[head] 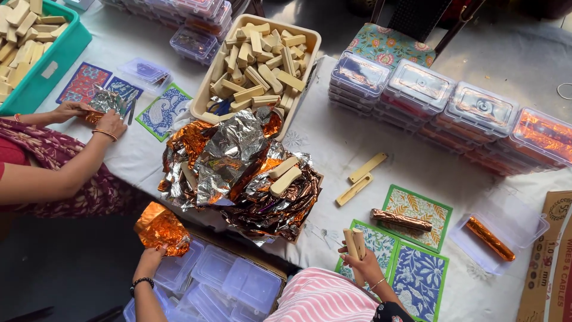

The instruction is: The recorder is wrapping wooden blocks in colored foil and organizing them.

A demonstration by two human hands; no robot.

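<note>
Left hand [149, 259]: pinching a crumpled orange foil sheet [161, 228] at its lower edge, below the tabletop [333, 149] edge, above clear plastic boxes [214, 280].
Right hand [360, 265]: closed around two upright wooden sticks [354, 243], over a patterned card [376, 243].
Foil pile [238, 173]: silver and orange, mid-tabletop, two wooden pieces on it.
Co-worker's hands [98, 113]: wrapping foil, far left.

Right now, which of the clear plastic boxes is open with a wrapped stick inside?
The lidless clear box at the table's right edge, holding one orange foil-wrapped stick. The stacked boxes behind it are all lidded.
</note>
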